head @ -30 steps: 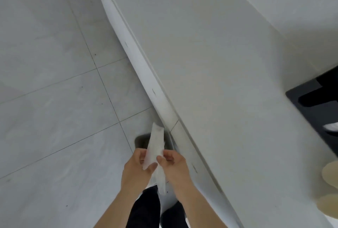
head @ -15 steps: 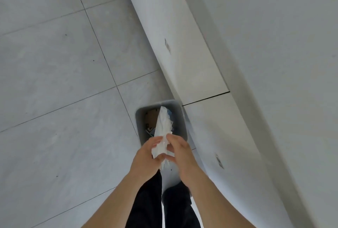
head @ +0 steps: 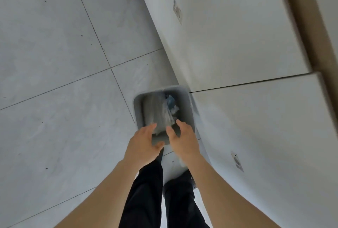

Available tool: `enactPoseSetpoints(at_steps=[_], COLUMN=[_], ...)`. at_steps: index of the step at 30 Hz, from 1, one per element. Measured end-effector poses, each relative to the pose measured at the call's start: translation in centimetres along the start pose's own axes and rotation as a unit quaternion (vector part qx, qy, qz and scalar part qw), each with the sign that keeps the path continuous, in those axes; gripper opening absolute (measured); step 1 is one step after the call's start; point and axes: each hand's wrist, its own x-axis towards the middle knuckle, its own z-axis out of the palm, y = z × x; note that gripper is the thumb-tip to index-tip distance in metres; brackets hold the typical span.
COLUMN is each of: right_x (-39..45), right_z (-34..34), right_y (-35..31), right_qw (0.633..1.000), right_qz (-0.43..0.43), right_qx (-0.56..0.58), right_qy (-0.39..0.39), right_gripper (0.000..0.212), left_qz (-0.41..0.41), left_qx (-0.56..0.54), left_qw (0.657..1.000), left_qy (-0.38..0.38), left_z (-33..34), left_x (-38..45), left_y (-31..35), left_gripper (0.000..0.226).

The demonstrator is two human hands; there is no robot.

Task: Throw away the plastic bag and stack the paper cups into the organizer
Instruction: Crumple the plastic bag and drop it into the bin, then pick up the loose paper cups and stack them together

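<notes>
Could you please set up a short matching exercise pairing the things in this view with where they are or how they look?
Things:
1. plastic bag
2. waste bin
3. left hand
4. right hand

Descriptions:
A. open, over the bin's right side
B. blurred, inside the bin
C. on the floor against the white cabinet
D. open, over the bin's left side

Pairs: 1-B, 2-C, 3-D, 4-A

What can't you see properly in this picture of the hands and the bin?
Head view, the only one:
- Blurred pale plastic bag: motion smear over the grey rectangular bin, so whether it has landed is unclear.
- Bin's near rim: covered by the open left hand and open right hand.
- Bits of blue and white rubbish: too blurred to identify.
- Paper cups, organizer: outside the frame.
</notes>
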Motion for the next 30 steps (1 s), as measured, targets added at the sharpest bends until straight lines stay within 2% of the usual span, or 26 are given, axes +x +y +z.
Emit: enactPoseSetpoints(at_steps=[4, 10, 19, 23, 30], right_x=[-1.1, -5.0, -16.9, -22.2, -30.5], right_z=[-0.7, -3.5, -10.0, -13.9, -21.3], right_y=[0.6, -2.2, -10.3, -14.1, -15.3], right_qw=[0.977, 0.951, 0.935, 0.93, 0.935], right_qz=[-0.061, -0.11, -0.175, -0.208, -0.224], right_qx=[-0.202, -0.289, -0.305, -0.284, -0.202], right_qy=[-0.013, 0.003, 0.053, 0.105, 0.186], right_gripper=[0.071, 0.075, 0.075, 0.069, 0.067], left_qz=[0.053, 0.096, 0.112, 0.131, 0.209], left_qx=[0.112, 0.193, 0.229, 0.228, 0.255], left_qw=[0.992, 0.976, 0.963, 0.957, 0.93], left_qy=[0.02, 0.032, 0.082, 0.123, 0.164], left_z=[-1.4, -6.3, -16.0, -20.6, -25.2], left_x=[-1.2, -4.5, -15.6, -20.1, -26.3], left_y=[-0.1, 1.2, 5.9, 9.1, 17.4], left_gripper=[0.072, 0.074, 0.073, 0.074, 0.074])
